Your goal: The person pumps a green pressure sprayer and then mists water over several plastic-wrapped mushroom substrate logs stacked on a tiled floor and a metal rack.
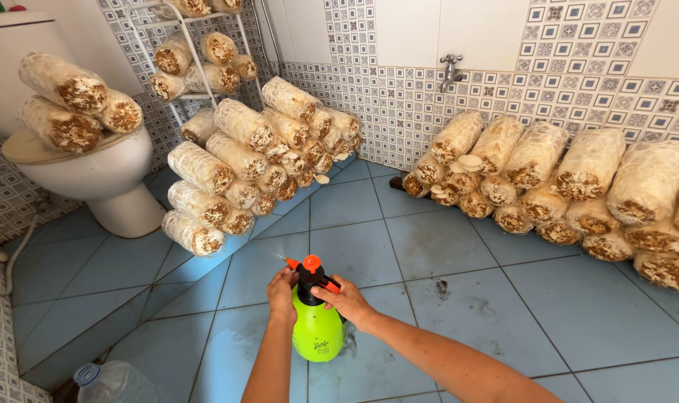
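A person's two bare hands close on a lime-green pump sprayer (316,328) held upright above the blue tiled floor (578,313), near the floor's front edge. The left hand (282,289) wraps its fingers around the black head beside the orange nozzle; the right hand (345,300) curls over the black-and-orange trigger handle from the other side. The palms hide most of the sprayer's head, and whether its base touches the tiles cannot be told.

Plastic-wrapped mushroom logs (235,160) are stacked at the floor's far left corner, with more (578,186) along the right wall, cut off by the frame's right edge. Others rest on a toilet (108,175) and a wire rack (198,52), its top cropped. A clear bottle (112,382) is partly cut off at the bottom edge. A tap (451,71) juts from the patterned wall.
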